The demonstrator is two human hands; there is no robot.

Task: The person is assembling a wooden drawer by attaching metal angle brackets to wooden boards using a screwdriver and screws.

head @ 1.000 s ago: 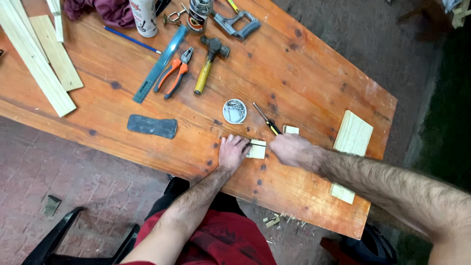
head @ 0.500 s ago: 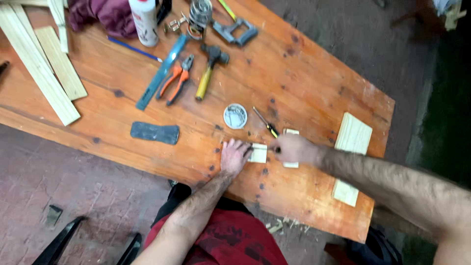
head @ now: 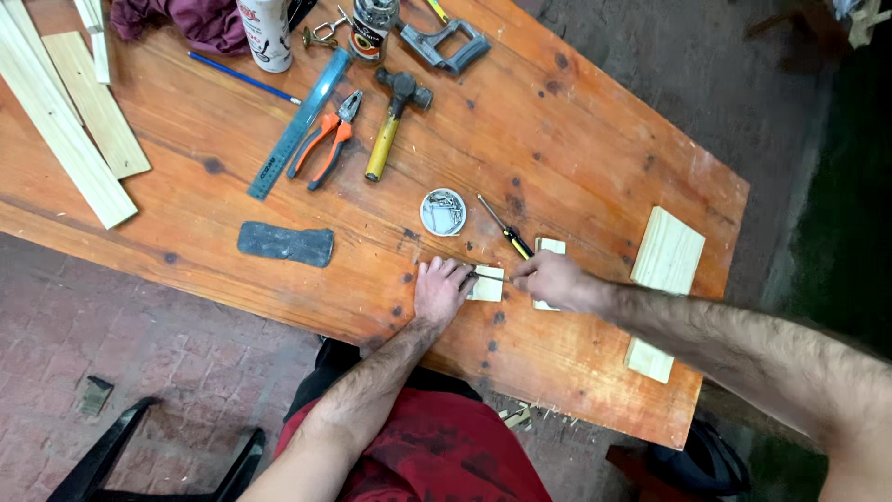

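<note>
Pale square wood block under flat left hand, right hand pinching thin tool.

From my remote seat: a varnished orange wooden bench, glossy and knot-marked, carries pale raw-wood pieces. My left hand presses a small unfinished pine block, matt and smooth; my right hand grips a thin dark metal tool. A bare planed board and 2 pale wood slats look dry and unsealed. The hammer shows a dull metal head on a yellow lacquered handle; the pliers have orange plastic grips. A crumpled maroon cloth lies matt.
</note>
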